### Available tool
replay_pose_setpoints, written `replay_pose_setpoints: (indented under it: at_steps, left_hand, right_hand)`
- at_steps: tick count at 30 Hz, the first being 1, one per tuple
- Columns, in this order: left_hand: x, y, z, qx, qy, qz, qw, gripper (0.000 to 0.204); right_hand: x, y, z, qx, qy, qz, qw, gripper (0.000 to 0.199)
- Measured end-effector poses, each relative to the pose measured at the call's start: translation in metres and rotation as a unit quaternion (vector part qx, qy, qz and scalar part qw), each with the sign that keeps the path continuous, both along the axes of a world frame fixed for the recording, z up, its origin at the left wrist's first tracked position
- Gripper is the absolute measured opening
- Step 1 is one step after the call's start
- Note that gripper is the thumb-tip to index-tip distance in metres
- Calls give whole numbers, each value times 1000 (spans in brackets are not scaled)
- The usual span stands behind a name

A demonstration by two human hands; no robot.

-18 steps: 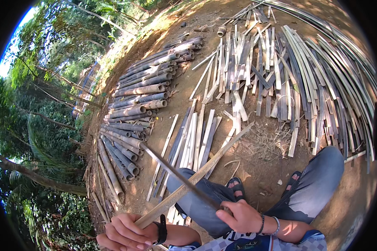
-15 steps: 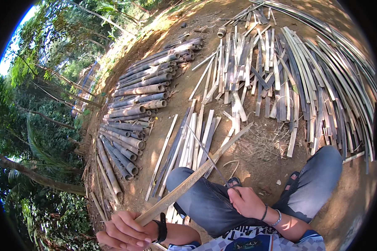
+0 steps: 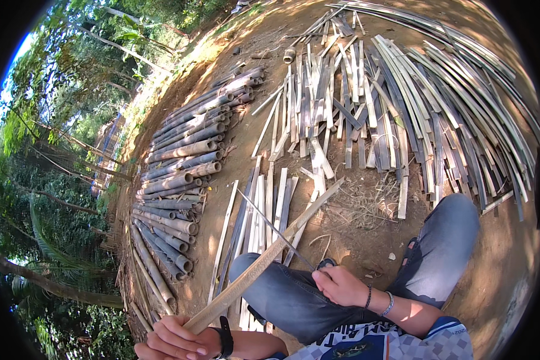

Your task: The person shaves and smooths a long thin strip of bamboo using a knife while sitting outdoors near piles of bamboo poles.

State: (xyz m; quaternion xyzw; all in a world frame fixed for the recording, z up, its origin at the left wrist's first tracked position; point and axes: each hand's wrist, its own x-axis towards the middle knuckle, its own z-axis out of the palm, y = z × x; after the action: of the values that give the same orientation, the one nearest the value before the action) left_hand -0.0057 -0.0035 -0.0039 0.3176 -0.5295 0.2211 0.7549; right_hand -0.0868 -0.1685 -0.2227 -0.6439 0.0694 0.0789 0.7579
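Note:
My left hand (image 3: pixel 175 338) grips the near end of a long split bamboo strip (image 3: pixel 264 259) that slants up and right over my left knee, its far end near the ground. My right hand (image 3: pixel 341 284) rests above my lap and pinches the near end of a thin bamboo sliver (image 3: pixel 274 227), which runs up-left across the wide strip. A black watch sits on my left wrist and bracelets circle my right wrist. I am sitting with both knees bent, in grey trousers and sandals.
Round bamboo poles (image 3: pixel 183 180) lie stacked in a row at left. Short split pieces (image 3: pixel 264 207) lie by my left knee, and a large fan of long strips (image 3: pixel 414 96) spreads across the bare earth at upper right. Trees and a slope fall away at left.
My right hand has moved down and right toward my lap, drawing the thin sliver away from the wide strip. The left hand and the wide strip have stayed put.

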Motion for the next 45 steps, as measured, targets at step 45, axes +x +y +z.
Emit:
replay_pose_setpoints:
  at_steps: [45]
  left_hand:
    - [5,-4,1,22,-12,-47,999,61]
  right_hand:
    - [34,-2,-42,-35,-114,-54,991,46]
